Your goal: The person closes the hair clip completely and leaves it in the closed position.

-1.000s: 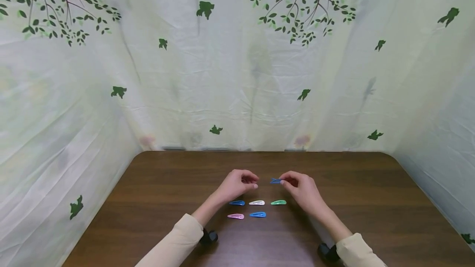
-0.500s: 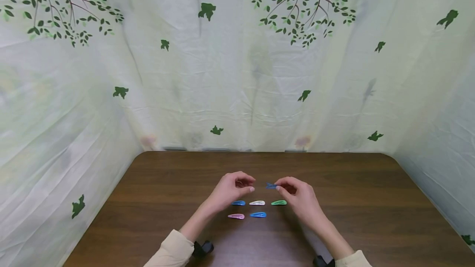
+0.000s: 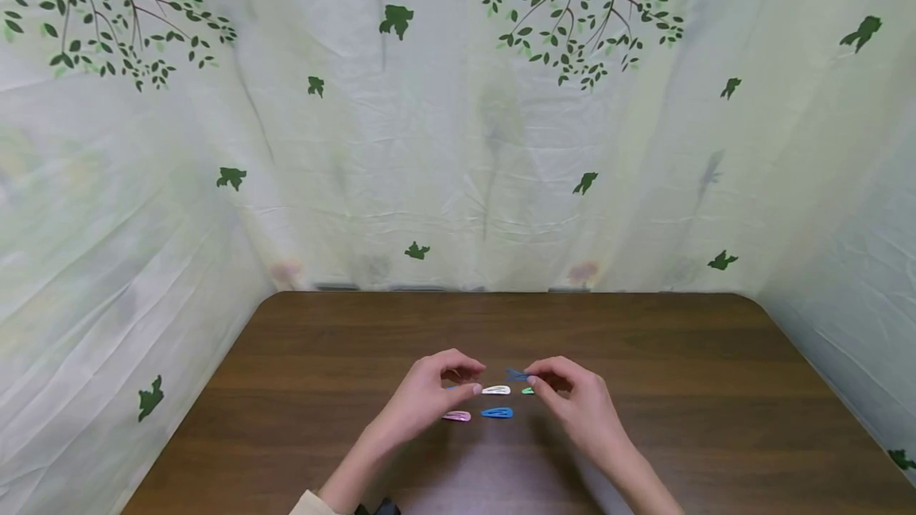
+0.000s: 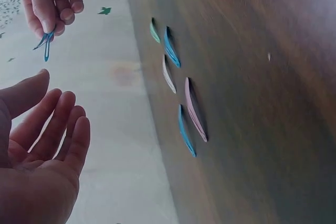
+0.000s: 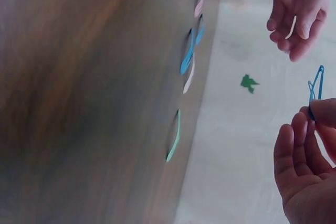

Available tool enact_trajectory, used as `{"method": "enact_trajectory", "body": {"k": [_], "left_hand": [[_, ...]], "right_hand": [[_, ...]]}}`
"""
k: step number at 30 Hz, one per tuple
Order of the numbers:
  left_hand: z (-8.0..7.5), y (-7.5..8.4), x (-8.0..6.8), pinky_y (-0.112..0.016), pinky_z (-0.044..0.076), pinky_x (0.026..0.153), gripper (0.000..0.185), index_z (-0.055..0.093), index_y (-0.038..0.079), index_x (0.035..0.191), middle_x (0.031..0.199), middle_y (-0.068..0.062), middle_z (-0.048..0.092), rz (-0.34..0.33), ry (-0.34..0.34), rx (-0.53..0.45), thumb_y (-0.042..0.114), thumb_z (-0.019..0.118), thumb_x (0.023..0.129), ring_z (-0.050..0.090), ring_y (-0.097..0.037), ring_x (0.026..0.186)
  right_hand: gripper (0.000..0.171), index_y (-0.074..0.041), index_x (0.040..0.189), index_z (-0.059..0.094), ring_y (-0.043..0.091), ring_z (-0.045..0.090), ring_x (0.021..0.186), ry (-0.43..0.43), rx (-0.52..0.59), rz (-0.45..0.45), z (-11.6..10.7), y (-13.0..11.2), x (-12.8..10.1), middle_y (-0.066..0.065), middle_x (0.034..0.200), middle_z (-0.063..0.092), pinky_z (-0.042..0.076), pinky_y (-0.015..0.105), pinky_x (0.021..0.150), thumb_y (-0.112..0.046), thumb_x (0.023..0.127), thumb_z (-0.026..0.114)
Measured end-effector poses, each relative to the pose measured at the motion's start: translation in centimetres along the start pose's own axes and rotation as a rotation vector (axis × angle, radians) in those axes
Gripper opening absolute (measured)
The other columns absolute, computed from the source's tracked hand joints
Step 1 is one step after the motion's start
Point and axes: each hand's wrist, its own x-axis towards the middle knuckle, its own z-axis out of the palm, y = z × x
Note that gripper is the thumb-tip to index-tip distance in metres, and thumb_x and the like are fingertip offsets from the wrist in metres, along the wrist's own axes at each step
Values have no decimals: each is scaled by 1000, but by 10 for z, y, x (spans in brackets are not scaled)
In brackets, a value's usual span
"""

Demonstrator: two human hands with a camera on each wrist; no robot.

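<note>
My right hand point(image 3: 578, 397) pinches one end of a blue snap hair clip point(image 5: 319, 82) between thumb and fingers, above the table. The clip's parts are splayed, its free end pointing toward my left hand point(image 3: 432, 388). That left hand holds nothing; its fingers are loosely bent, a short gap from the clip. Beneath the hands lie a white hair clip point(image 3: 496, 390), a pink one point(image 3: 458, 416), a blue one point(image 3: 497, 413) and a green one point(image 3: 528, 391) partly behind the right fingers. Another blue hair clip point(image 4: 186, 132), mostly hidden by my left hand in the head view, shows in the left wrist view.
The clips lie in two short rows on a brown wooden table point(image 3: 343, 340). A whitish cloth with printed leaves and birds point(image 3: 458, 141) hangs behind the table and along both sides.
Both hands have come nearer to my body, the blue hair clip still pinched in the right. My left hand now covers most of one blue clip, and my right fingers overlap the green one.
</note>
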Motion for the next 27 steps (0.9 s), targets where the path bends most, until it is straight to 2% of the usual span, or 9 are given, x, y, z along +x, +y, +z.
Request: {"method": "enact_trajectory", "body": {"k": [3, 5, 7, 10, 13, 16, 20, 27], "left_hand": [[2, 6, -9, -41, 59, 69, 21, 71, 12, 108, 108, -1, 66, -46, -7, -109, 7, 74, 88, 64, -28, 95], [3, 9, -14, -42, 58, 69, 21, 71, 11, 108, 107, -2, 65, -47, -3, -137, 6, 74, 88, 66, -32, 91], [3, 12, -18, -39, 58, 72, 21, 72, 13, 108, 105, 1, 66, -12, 11, -99, 8, 75, 87, 67, -29, 89], [4, 17, -24, -36, 56, 80, 22, 73, 20, 106, 103, 9, 67, 55, 43, 8, 12, 77, 86, 66, -18, 90], [5, 20, -30, -34, 53, 85, 23, 73, 25, 105, 103, 13, 67, 92, 63, 60, 16, 78, 85, 64, -15, 94], [7, 23, -36, -34, 54, 85, 22, 72, 24, 105, 104, 11, 67, 88, 53, 17, 16, 78, 86, 65, -18, 95], [8, 24, -42, -30, 54, 84, 23, 72, 25, 105, 103, 10, 67, 102, 56, 18, 15, 77, 86, 66, -16, 94], [9, 25, -51, -33, 53, 85, 25, 71, 24, 110, 105, 8, 66, 220, 73, 13, 16, 76, 87, 66, -14, 93]], "right_hand": [[15, -26, 95, 72, 9, 64, 79, 14, -1, -28, 0, -4, -7, -7, 88, 68, 54, 28, 75, -13, 88, 75], [16, -26, 95, 71, 9, 64, 79, 23, -2, -54, 0, -6, -12, -7, 88, 68, 55, 28, 75, -12, 88, 75], [16, -26, 95, 72, 9, 64, 79, 25, 3, -80, 0, -9, -17, -5, 89, 68, 55, 28, 75, -12, 88, 75], [15, -27, 96, 71, 8, 63, 79, 27, 1, -107, -1, -13, -23, -4, 88, 68, 54, 27, 74, -13, 89, 74], [17, -29, 96, 71, 7, 62, 79, 32, 5, -120, -2, -18, -28, -6, 89, 67, 53, 28, 74, -13, 90, 73], [20, -29, 97, 71, 7, 62, 78, 38, 14, -146, -2, -24, -32, -10, 89, 66, 52, 28, 72, -11, 89, 73], [20, -26, 100, 71, 7, 61, 79, 26, 22, -198, -4, -30, -36, -11, 89, 65, 51, 24, 72, -9, 90, 72], [22, -25, 103, 70, 7, 62, 81, 13, 34, -257, -3, -34, -40, -6, 92, 66, 51, 21, 72, -7, 91, 71]]}}
